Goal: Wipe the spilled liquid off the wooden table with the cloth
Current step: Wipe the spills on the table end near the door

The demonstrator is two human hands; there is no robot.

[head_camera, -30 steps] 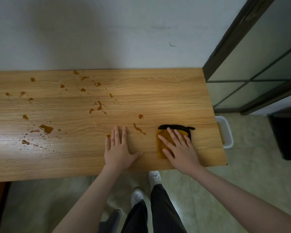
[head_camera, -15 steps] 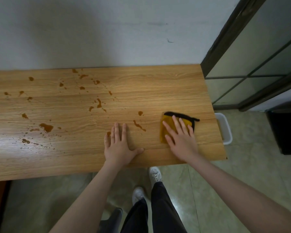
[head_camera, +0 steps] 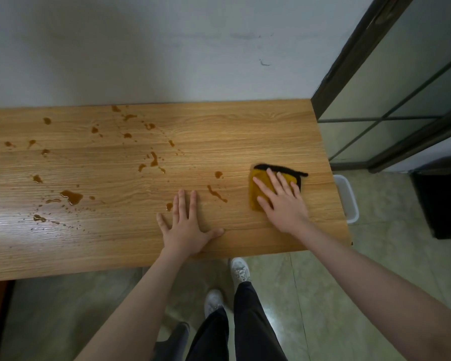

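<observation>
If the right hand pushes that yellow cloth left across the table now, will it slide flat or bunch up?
Likely soft: the yellow cloth lies flat and thin under the right hand, so its free edges may fold. Spread fingers pressing it should keep it mostly flat. The wooden table looks smooth, so it should probably glide easily.

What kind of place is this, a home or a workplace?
Hard to say; probably an indoor room, home or small office. A wooden table stands against a plain wall, beside a dark-framed glass door, on a tiled floor.
</observation>
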